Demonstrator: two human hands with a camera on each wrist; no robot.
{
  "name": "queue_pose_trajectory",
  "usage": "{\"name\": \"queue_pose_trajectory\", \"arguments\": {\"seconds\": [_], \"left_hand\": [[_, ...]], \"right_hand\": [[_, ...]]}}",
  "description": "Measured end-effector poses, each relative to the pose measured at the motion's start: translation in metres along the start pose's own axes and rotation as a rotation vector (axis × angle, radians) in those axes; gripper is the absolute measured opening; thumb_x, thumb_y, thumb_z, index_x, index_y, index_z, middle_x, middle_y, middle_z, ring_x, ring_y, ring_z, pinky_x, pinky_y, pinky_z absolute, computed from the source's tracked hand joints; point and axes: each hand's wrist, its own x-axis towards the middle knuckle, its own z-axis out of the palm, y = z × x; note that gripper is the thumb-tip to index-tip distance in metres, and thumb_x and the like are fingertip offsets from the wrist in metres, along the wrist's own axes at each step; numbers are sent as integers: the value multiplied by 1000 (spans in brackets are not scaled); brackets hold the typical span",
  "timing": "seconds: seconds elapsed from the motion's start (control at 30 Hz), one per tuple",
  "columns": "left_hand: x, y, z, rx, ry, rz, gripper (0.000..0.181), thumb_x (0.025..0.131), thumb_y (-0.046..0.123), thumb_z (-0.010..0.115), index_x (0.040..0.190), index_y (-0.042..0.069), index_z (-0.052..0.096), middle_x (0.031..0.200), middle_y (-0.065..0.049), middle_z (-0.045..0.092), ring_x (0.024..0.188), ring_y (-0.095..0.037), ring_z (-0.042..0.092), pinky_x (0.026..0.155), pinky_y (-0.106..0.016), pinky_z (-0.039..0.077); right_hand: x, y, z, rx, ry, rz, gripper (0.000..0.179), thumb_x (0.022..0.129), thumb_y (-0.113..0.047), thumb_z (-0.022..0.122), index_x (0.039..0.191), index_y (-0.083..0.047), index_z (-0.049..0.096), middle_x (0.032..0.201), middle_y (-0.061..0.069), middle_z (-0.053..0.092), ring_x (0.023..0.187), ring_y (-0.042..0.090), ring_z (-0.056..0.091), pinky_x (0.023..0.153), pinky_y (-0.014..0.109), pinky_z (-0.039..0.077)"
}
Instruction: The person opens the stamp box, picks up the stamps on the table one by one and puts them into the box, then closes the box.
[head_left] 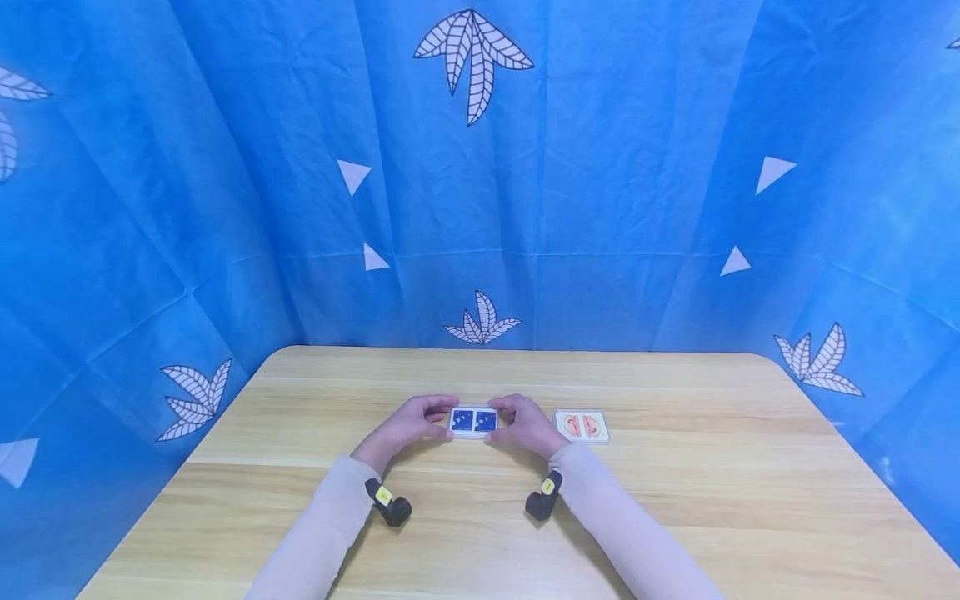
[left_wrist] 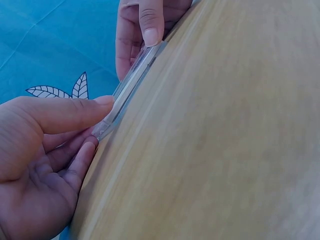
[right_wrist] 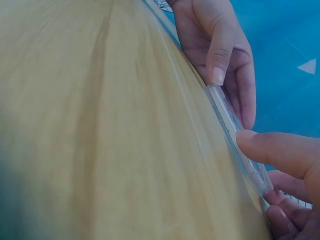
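In the head view a flat clear plastic case (head_left: 473,422) shows two dark blue panels with small white marks, side by side. My left hand (head_left: 411,421) grips its left end, thumb on the near edge and fingers at the far side. At the other end my right hand (head_left: 527,423) holds it the same way. Seen edge-on in the left wrist view, the transparent case (left_wrist: 127,92) lies close over the tabletop with a pale layer inside. In the right wrist view both thumbs press the near edge of the case (right_wrist: 232,125).
Just right of my right hand a second clear case (head_left: 592,427) with orange-red pictures lies on the wooden table (head_left: 480,533). Blue cloth (head_left: 600,167) with white leaf and triangle prints hangs behind and at both sides. Each wrist wears a black camera mount (head_left: 393,505).
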Motion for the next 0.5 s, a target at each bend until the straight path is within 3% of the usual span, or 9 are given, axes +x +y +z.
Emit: {"name": "queue_pose_trajectory", "arguments": {"seconds": [0.5], "left_hand": [[-1, 2, 0, 22, 15, -14, 63, 70, 0, 75, 130, 7, 55, 135, -14, 52, 122, -32, 50, 106, -44, 39]], "right_hand": [[-3, -5, -3, -28, -4, -16, 59, 66, -15, 83, 121, -7, 62, 118, 13, 59, 106, 30, 55, 97, 47, 45]]}}
